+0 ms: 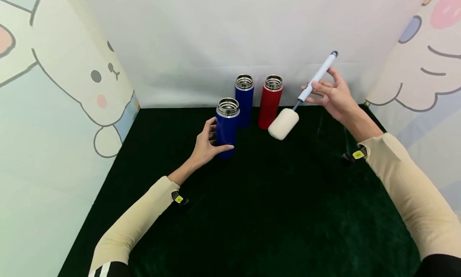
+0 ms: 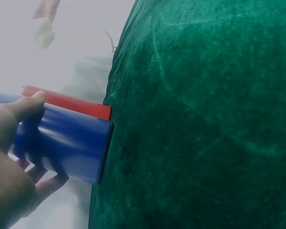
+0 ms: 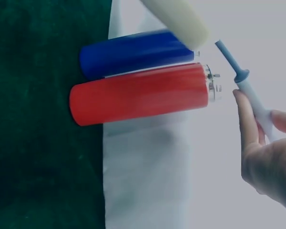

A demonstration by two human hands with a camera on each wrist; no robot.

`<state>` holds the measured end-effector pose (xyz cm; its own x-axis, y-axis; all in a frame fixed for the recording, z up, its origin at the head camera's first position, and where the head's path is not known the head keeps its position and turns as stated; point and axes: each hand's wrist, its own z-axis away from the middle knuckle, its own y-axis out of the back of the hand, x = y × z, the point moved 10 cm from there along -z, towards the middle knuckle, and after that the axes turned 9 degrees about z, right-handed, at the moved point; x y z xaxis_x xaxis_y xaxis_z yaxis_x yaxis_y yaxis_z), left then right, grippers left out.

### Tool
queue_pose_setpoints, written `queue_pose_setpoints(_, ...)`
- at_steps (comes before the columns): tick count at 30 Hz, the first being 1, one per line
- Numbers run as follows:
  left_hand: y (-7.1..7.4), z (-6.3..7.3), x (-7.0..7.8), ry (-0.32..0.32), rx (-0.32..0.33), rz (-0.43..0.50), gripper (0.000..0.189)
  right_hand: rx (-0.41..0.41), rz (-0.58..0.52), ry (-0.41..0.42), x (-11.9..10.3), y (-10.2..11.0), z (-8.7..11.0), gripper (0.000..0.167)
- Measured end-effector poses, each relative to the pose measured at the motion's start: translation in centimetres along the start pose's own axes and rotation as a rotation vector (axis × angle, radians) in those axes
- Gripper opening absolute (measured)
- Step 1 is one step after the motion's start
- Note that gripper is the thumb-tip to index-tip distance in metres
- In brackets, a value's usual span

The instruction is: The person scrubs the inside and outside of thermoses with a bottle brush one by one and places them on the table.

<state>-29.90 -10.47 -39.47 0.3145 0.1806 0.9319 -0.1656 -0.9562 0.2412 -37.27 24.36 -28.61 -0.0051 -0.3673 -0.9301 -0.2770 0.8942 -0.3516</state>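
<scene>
My left hand (image 1: 207, 147) grips a blue, open-topped bottle (image 1: 227, 127) around its side, thumb across the front. In the left wrist view this blue bottle (image 2: 69, 140) stays in the fingers; I cannot tell whether its base touches the cloth. My right hand (image 1: 336, 95) pinches the pale blue handle of a bottle brush (image 1: 318, 77) with a white sponge head. The sponge points down and left, apart from the held bottle, in front of a red bottle (image 1: 269, 105). Another blue bottle (image 1: 245, 103) stands behind the held one, also without a lid.
A dark green cloth (image 1: 252, 213) covers the table. Close behind the bottles rises a white backdrop (image 1: 201, 37). Cartoon-printed panels stand at left (image 1: 72, 89) and right (image 1: 428, 69).
</scene>
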Motion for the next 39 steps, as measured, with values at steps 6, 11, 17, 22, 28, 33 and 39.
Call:
queue_pose_setpoints(6,-0.3,-0.2,-0.6,0.025,-0.012,-0.016,0.096,-0.016,-0.116,0.102,-1.9,-1.3,-1.4,0.068)
queue_pose_setpoints(11,-0.5,0.1,-0.8,0.015,-0.039,-0.049,0.095,0.005,-0.143,0.138,-3.0,-2.8,-2.2,0.069)
queue_pose_setpoints(17,-1.1,0.4,-0.2,-0.026,-0.068,-0.068,0.096,0.025,-0.177,0.187,-4.1,-4.6,-2.6,0.071)
queue_pose_setpoints(22,-1.2,0.6,-0.1,-0.051,-0.063,-0.086,0.097,0.019,-0.189,0.230,-4.4,-6.2,-2.4,0.070)
queue_pose_setpoints(28,-1.3,1.0,0.1,-0.064,-0.050,-0.094,0.096,0.011,-0.182,0.259,-4.5,-7.9,-1.8,0.069)
queue_pose_setpoints(33,-0.9,1.2,0.4,-0.091,-0.017,-0.061,0.095,0.000,-0.119,0.296,-4.9,-9.4,-1.3,0.072)
queue_pose_setpoints(39,0.3,1.0,0.9,-0.109,0.048,-0.032,0.095,0.024,-0.020,0.365,-5.8,-11.0,-1.1,0.077)
